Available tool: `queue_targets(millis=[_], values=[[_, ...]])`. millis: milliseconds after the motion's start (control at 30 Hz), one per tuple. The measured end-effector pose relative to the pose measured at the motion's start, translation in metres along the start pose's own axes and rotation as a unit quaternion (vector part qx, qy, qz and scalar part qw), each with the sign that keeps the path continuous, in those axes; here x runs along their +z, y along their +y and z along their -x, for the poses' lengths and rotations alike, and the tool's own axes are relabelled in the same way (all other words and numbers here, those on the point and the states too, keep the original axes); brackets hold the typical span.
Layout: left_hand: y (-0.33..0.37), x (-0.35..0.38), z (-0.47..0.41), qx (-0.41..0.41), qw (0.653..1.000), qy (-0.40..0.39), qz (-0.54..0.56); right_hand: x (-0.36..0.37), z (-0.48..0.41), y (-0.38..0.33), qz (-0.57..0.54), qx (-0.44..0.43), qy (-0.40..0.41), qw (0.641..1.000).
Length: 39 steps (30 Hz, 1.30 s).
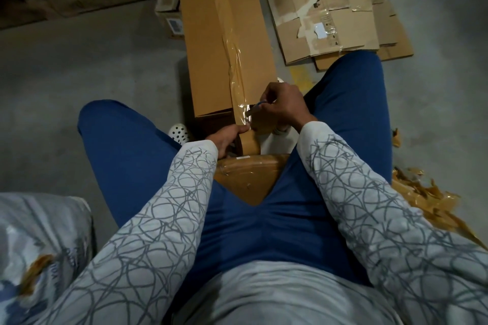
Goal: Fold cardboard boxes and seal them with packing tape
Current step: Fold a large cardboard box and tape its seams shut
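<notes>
Left grip (227, 137) curls round the roll (250, 143), thumb on the pulled strip; its lower fingers are hidden behind the roll. Right grip (280, 105), just beyond it, pinches a small blue tool (258, 105) against the tape (232, 55); the blade is hard to make out. Box (206, 47) lies on the floor ahead of both grips, its near end partly covered.

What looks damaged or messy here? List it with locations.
The tape strip on the long cardboard box is wrinkled and bunched midway instead of lying flat. Torn brown tape scraps litter the floor at right. The flattened cartons upper right have ripped surfaces.
</notes>
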<state>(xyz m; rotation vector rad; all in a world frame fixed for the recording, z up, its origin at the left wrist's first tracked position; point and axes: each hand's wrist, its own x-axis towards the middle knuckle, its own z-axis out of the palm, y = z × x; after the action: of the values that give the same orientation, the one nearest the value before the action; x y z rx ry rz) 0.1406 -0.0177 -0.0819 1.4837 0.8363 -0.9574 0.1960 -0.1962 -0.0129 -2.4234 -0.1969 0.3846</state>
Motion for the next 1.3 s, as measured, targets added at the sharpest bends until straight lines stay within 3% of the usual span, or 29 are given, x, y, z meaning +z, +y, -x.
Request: queue_targets(millis=[833, 1000, 1133, 1300], values=[[0.003, 0.001, 0.003, 0.012, 0.998, 0.027, -0.049, 0.023, 0.009, -0.014, 0.140, -0.077, -0.004, 0.987], [0.003, 0.004, 0.010, 0.028, 0.997, 0.023, -0.067, 0.030, 0.009, -0.015, 0.164, -0.079, -0.036, 0.983], [0.003, 0.011, 0.016, 0.033, 0.986, -0.007, -0.163, 0.041, 0.015, -0.018, 0.216, -0.061, -0.123, 0.967], [-0.001, 0.004, 0.010, 0.056, 0.971, 0.057, -0.224, 0.045, 0.020, -0.012, 0.260, 0.040, -0.164, 0.951]])
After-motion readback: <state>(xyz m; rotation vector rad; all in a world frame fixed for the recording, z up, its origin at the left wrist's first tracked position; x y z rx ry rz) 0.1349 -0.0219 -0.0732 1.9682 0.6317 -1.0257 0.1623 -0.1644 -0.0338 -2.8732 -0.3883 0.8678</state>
